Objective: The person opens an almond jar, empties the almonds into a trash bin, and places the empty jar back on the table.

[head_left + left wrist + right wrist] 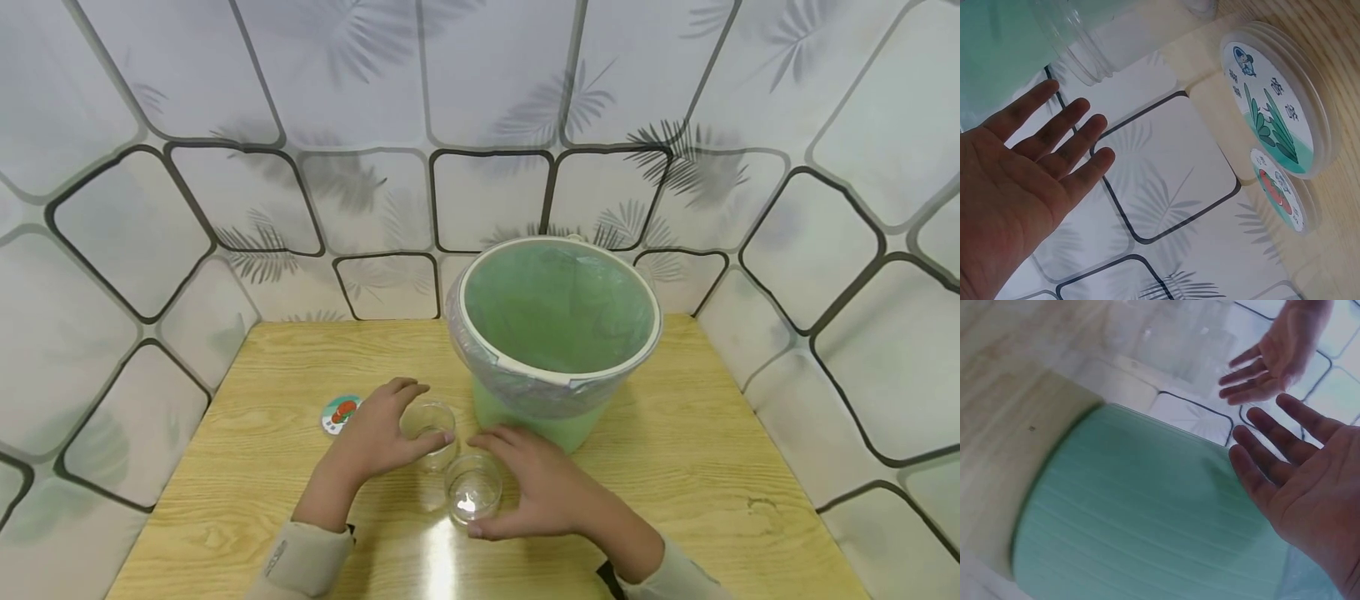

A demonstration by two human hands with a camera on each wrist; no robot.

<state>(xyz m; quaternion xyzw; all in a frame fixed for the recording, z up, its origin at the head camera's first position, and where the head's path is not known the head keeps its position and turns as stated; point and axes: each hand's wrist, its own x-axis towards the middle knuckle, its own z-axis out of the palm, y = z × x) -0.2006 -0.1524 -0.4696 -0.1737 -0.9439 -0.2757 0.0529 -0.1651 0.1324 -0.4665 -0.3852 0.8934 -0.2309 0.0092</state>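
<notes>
Two clear plastic jars stand close together on the wooden table. My left hand [382, 433], fingers spread and thumb apart, is around the farther-left jar [435, 418]. Next to the nearer jar [473, 490], my right hand [536, 483] has its thumb in front and its fingers behind. In the wrist views both hands have extended fingers with nothing gripped. Left of the left hand lies a round lid with a red tomato picture [340, 414]. The left wrist view also shows a lid with a green vegetable picture [1272, 115], which the left hand hides in the head view.
A tall green bucket [540, 408] lined with a clear plastic bag [517, 398] stands right behind my right hand. White patterned cloth walls [495, 200] enclose the table's back and sides. Bare wooden tabletop [697, 467] extends to the right.
</notes>
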